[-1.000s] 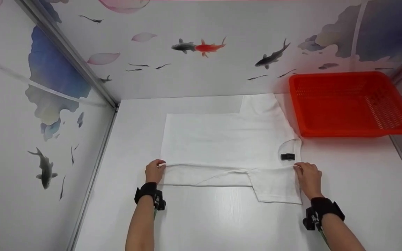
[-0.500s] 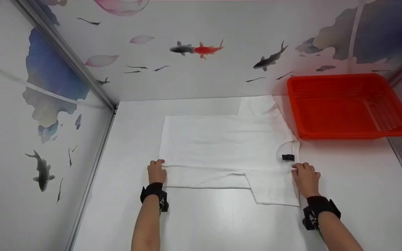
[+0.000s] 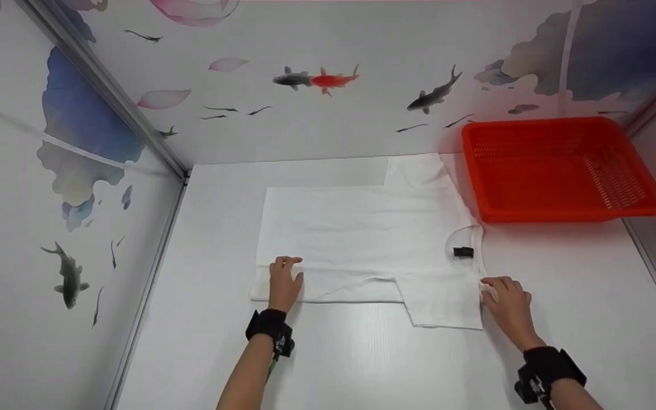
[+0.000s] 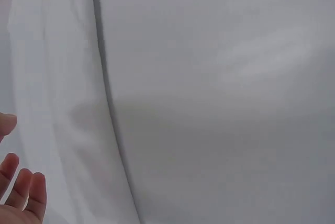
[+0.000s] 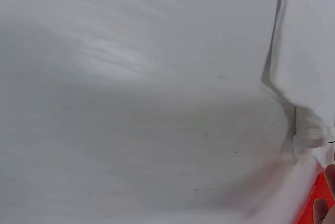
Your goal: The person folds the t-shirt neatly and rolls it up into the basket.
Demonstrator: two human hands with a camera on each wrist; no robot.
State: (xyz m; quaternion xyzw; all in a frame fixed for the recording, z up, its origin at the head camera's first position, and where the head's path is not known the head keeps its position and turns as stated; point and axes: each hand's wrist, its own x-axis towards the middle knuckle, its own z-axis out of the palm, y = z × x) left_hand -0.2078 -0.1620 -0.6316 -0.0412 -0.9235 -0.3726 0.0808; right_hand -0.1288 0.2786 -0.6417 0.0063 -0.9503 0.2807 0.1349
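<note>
A white T-shirt (image 3: 328,228) lies flat, its hem toward the left and its neck toward the right. A black label (image 3: 463,252) shows inside the collar. My left hand (image 3: 284,285) is over the near strip of the shirt by the hem, fingers bent and apart, holding nothing. In the left wrist view, the fingertips (image 4: 37,185) stand apart from the thumb beside the cloth. At the shirt's right edge, below the collar, my right hand (image 3: 511,310) pinches a bit of white cloth between thumb and fingers. The right wrist view shows bunched cloth (image 5: 310,136) near its fingertips.
A red plastic basket (image 3: 567,218) with perforated sides stands at the back right of the white table (image 3: 339,364). Walls printed with fish (image 3: 333,81) rise behind and at the left. Black camera straps (image 3: 268,324) circle both wrists.
My left hand has moved off the hem corner and to the right over the shirt. My right hand has shifted nearer to me along the shirt's right edge.
</note>
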